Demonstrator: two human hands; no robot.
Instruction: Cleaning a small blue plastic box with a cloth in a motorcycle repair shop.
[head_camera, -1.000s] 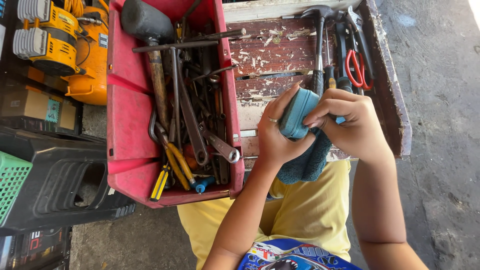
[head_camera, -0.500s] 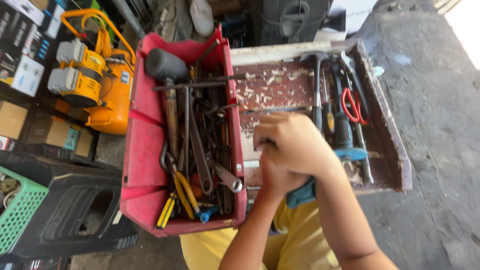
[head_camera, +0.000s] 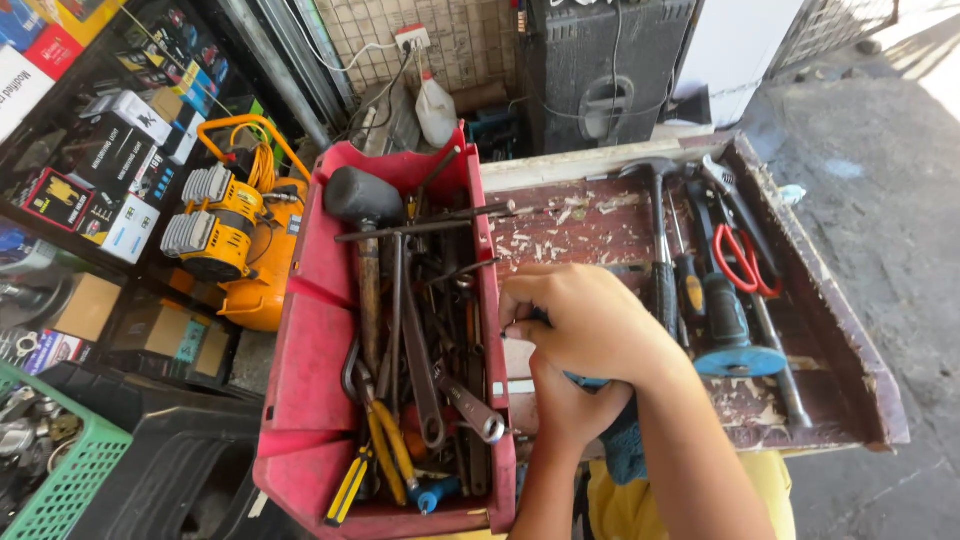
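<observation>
A blue cloth (head_camera: 615, 445) is clenched between both hands beside the red tool bin (head_camera: 300, 400): right hand (head_camera: 585, 320) closed on top, left hand (head_camera: 575, 410) cupped beneath, apparently wrapping a small object that cannot be made out.

I see my right hand (head_camera: 590, 325) and left hand (head_camera: 572, 410) bare, both forearms unsleeved, no rings or watch showing. Near me, yellow clothing (head_camera: 620, 505) covers my lap.
</observation>
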